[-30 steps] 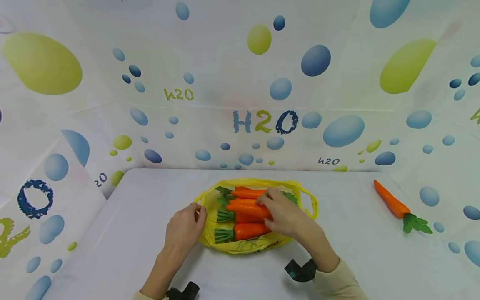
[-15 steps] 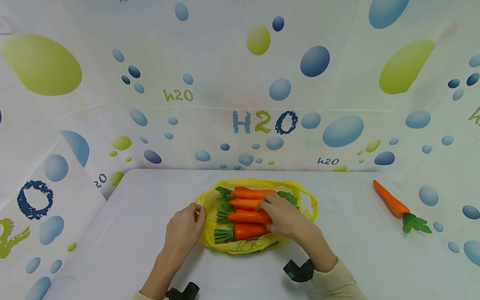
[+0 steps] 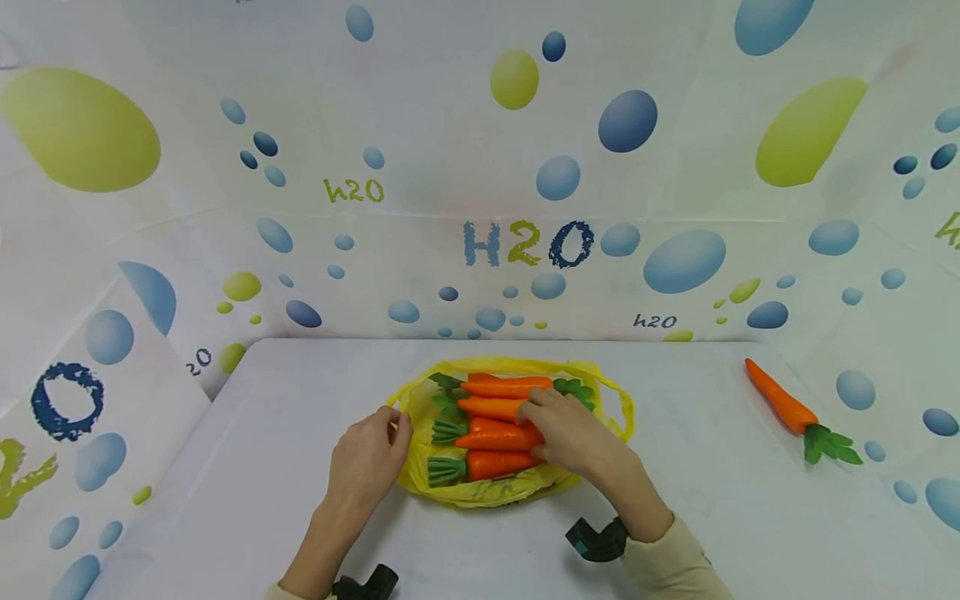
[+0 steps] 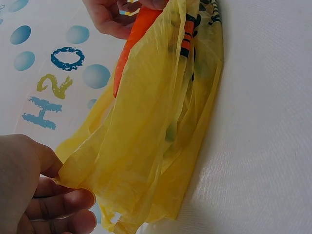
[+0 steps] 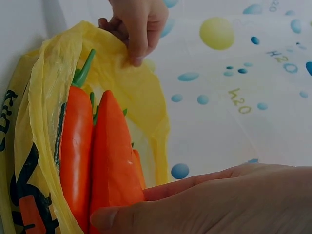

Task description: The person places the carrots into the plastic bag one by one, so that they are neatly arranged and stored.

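Note:
A yellow plastic bag [image 3: 474, 498] lies open at the middle of the table with several orange carrots inside. My left hand [image 3: 371, 458] pinches the bag's left rim between thumb and finger, which the left wrist view shows closely on the thin plastic [image 4: 131, 161]. Inside the bag, my right hand [image 3: 576, 435] holds a carrot [image 3: 491, 438] by its right part, its thumb on the near side in the right wrist view. That carrot [image 5: 113, 146] lies beside another with a green stem [image 5: 76, 146]. The right hand hides the right parts of some carrots.
One loose carrot [image 3: 780, 396] with green leaves lies on the right of the white table [image 3: 697, 467]. A bag handle [image 3: 626, 408] loops out at the bag's right end. Behind the table hangs a white backdrop with blue and green dots [image 3: 684, 262].
My right hand has brought its carrot down and nearer to me, into the row above the nearest carrot, uncovering the carrot behind. The left hand stays on the bag's rim.

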